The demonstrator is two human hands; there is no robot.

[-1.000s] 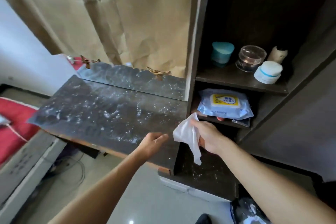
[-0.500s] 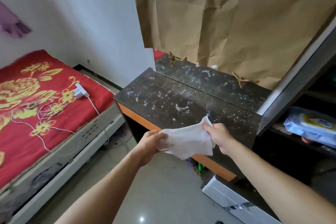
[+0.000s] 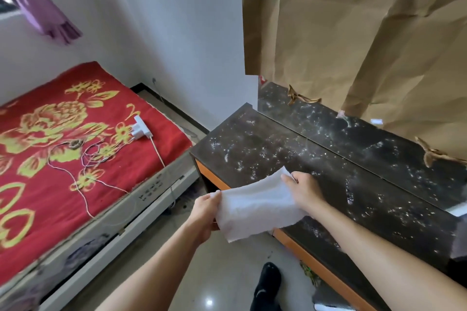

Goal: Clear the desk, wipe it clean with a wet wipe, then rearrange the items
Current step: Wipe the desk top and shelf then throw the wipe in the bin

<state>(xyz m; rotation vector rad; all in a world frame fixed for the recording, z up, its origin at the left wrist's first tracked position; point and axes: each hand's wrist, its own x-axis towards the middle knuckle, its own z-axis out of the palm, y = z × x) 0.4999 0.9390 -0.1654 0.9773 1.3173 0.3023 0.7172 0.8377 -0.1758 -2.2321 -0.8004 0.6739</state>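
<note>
Both hands are on the wet wipe (image 3: 255, 207), spread out flat between them! The left hand (image 3: 204, 212) has its grip pinched on the near-left corner, and the right hand (image 3: 302, 189) pinches the far-right corner, so the sheet is held taut with its lower edge hanging free.

Here's the relation that matters: the wipe's long axis runs from the left hand up and across to the right hand, cutting over the front edge of the dark worktop (image 3: 265, 149) near its left corner. The right hand is over the surface, while the left hangs out past the edge, above the floor. So the right hand is the nearer one, and the speckled white dust lies ahead and to the right of it.

Whether the sheet touches the worktop I cannot tell; it looks just above it.

By my read the wiping hasn't begun. The next move would lower the opened sheet flat and sweep it away from the bed (image 3: 63, 146) along the worktop's length.
</note>
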